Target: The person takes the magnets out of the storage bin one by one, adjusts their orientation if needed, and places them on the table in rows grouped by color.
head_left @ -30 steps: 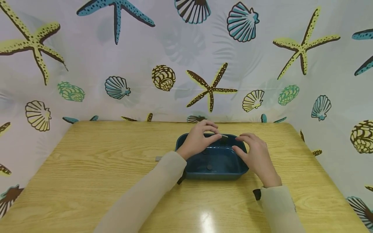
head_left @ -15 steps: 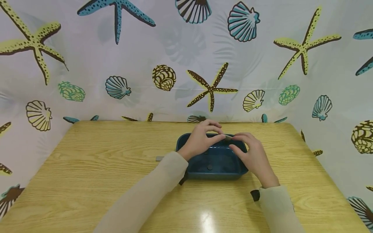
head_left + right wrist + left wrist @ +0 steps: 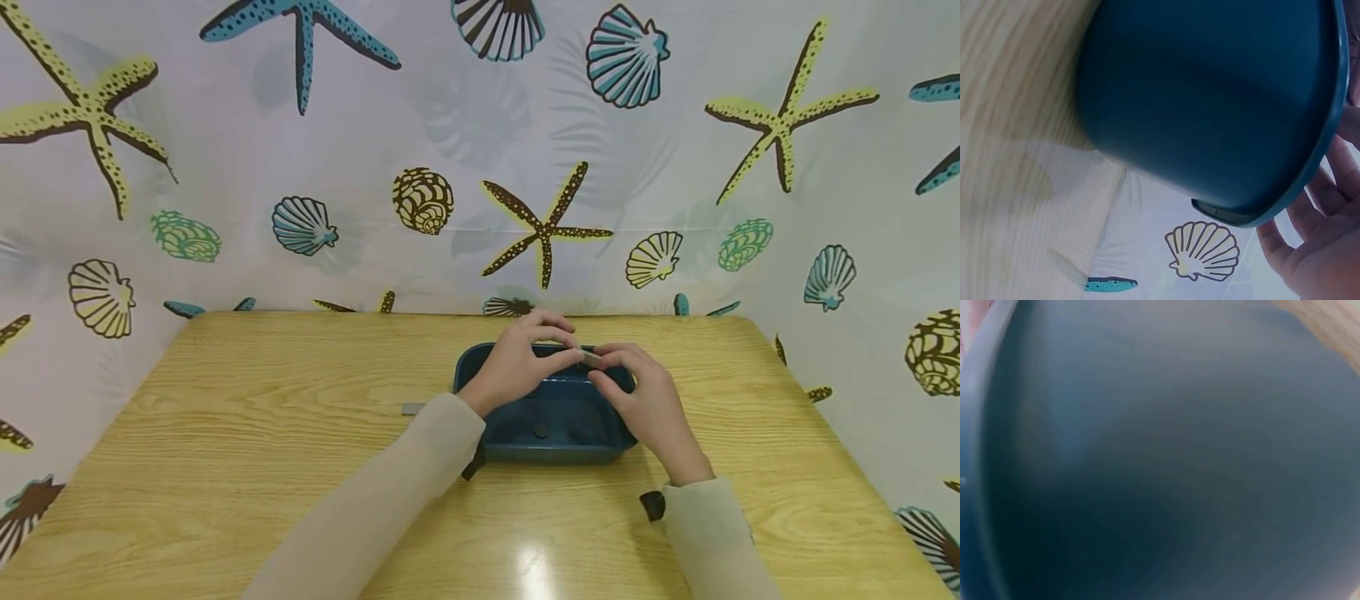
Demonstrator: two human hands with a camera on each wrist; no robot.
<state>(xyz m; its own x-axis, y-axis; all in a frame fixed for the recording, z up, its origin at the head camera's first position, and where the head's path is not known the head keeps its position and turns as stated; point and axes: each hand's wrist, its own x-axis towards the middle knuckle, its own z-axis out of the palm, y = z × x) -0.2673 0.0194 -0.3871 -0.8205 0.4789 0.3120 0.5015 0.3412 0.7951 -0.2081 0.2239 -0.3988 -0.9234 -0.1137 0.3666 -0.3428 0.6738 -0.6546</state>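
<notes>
Over the blue basin (image 3: 555, 454), my left hand (image 3: 510, 362) pinches one end of a small flat greyish piece (image 3: 591, 359) between thumb and fingertips. The curled fingertips of my right hand (image 3: 648, 400) hold its other end, with the thumb slightly lower. What kind of piece it is cannot be made out. In the basin lies a small dark round thing (image 3: 540, 431). The left wrist view is mostly filled by the blurred basin wall (image 3: 1179, 456). In the right wrist view the right hand (image 3: 1319, 231) shows beyond the basin's rim, the piece hidden.
A grey strip (image 3: 412, 409) lies on the wooden table (image 3: 285, 400) left of the basin, partly behind the left sleeve. A curtain (image 3: 360, 150) printed with shells and starfish stands along the table's back and right side.
My right hand has come leftward to the piece, its fingertips now at the piece's end. My left hand has shifted slightly right, and the piece has turned to show more of its side.
</notes>
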